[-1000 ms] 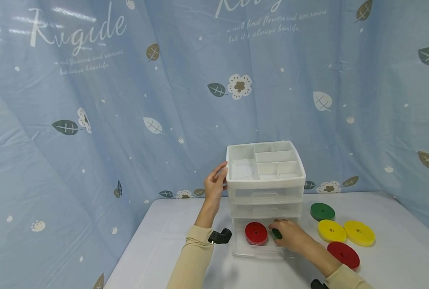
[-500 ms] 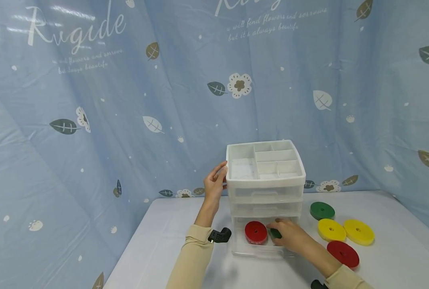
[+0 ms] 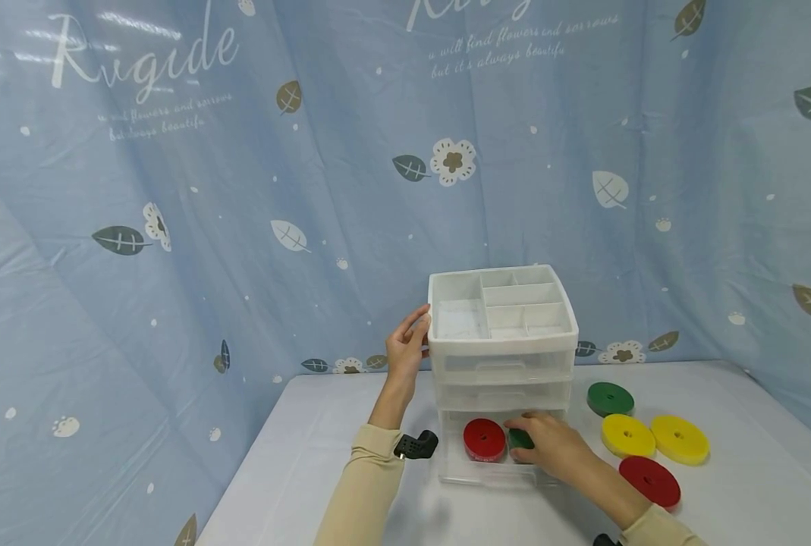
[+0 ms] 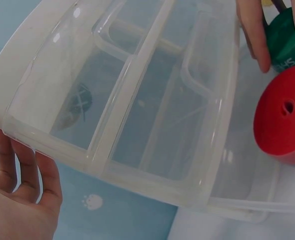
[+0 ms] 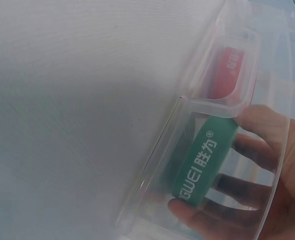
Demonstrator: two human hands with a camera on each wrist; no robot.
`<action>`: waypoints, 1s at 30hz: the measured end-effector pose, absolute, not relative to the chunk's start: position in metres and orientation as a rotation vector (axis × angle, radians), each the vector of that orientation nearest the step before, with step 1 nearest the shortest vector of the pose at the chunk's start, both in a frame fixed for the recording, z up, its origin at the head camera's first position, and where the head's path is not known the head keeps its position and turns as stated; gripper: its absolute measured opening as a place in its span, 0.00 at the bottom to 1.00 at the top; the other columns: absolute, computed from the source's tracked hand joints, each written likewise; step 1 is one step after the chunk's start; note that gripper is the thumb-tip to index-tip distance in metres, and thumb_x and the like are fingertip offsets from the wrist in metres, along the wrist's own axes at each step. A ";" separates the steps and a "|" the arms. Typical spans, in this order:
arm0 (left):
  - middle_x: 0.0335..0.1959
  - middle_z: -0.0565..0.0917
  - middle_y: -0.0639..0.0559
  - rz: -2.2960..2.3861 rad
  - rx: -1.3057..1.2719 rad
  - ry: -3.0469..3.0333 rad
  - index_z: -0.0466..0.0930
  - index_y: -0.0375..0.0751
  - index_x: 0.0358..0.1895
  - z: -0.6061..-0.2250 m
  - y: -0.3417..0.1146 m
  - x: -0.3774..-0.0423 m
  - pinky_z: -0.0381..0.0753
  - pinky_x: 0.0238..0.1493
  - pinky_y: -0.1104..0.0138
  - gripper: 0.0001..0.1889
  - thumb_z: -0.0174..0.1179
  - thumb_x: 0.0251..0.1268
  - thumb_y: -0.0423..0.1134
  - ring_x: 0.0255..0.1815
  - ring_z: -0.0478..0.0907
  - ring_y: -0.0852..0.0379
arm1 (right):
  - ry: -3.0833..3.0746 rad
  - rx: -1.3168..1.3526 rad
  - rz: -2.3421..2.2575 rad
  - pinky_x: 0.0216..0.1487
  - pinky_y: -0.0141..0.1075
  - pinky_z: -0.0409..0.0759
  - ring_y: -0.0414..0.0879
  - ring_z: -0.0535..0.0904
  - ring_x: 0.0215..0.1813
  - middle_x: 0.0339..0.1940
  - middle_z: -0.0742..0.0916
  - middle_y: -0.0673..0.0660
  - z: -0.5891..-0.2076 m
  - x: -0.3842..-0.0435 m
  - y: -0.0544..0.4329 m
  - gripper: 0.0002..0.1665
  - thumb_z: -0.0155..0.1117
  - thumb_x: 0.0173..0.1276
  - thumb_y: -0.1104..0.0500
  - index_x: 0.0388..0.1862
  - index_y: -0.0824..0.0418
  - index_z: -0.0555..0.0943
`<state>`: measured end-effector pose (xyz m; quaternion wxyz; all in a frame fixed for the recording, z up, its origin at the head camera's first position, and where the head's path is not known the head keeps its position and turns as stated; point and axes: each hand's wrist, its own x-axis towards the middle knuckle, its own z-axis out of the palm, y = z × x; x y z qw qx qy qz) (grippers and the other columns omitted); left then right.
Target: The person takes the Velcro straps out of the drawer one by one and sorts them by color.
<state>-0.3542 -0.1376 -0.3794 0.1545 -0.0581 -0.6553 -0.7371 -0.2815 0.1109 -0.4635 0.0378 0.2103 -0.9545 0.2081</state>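
Note:
A white drawer unit (image 3: 503,341) stands on the table, its clear bottom drawer (image 3: 476,475) pulled out. My left hand (image 3: 405,350) touches the unit's left side near the top; in the left wrist view, its fingers (image 4: 48,175) rest against the frame. Inside the drawer sits a red tape roll (image 3: 484,440). Beside it, my right hand (image 3: 557,447) holds a green tape roll (image 3: 520,438), partly hidden by the fingers in the head view. Through the drawer wall, the right wrist view shows thumb and fingers on either side of this green roll (image 5: 205,162), which bears white lettering.
Right of the unit lie another green roll (image 3: 610,399), two yellow rolls, one nearer the unit (image 3: 627,436) and one farther right (image 3: 680,440), and a red roll (image 3: 649,481). The unit's top tray (image 3: 460,318) has compartments. A blue printed curtain (image 3: 350,189) hangs behind.
In the drawer, the green roll has shifted slightly and more of it shows beside my right fingers. My left hand keeps its place on the unit.

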 end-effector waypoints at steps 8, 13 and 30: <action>0.33 0.81 0.54 -2.128 -0.175 -1.882 0.80 0.58 0.61 -0.380 -0.139 -0.356 0.82 0.36 0.66 0.20 0.61 0.68 0.53 0.34 0.80 0.63 | -2.887 0.627 0.585 0.49 0.55 0.84 0.53 0.83 0.50 0.51 0.87 0.54 -0.463 -0.280 0.111 0.27 0.80 0.50 0.48 0.50 0.53 0.86; 0.33 0.81 0.55 -2.135 -0.180 -1.889 0.79 0.57 0.63 -0.381 -0.140 -0.356 0.81 0.36 0.65 0.20 0.59 0.70 0.52 0.34 0.80 0.63 | -2.825 0.625 0.574 0.48 0.53 0.85 0.52 0.84 0.47 0.48 0.88 0.54 -0.462 -0.278 0.112 0.27 0.81 0.48 0.47 0.48 0.54 0.87; 0.31 0.81 0.57 -2.094 -0.173 -1.883 0.80 0.59 0.60 -0.380 -0.137 -0.351 0.82 0.37 0.65 0.20 0.61 0.67 0.56 0.34 0.80 0.63 | -2.803 0.544 0.623 0.42 0.50 0.86 0.51 0.85 0.41 0.48 0.88 0.54 -0.449 -0.272 0.117 0.27 0.80 0.49 0.42 0.46 0.54 0.87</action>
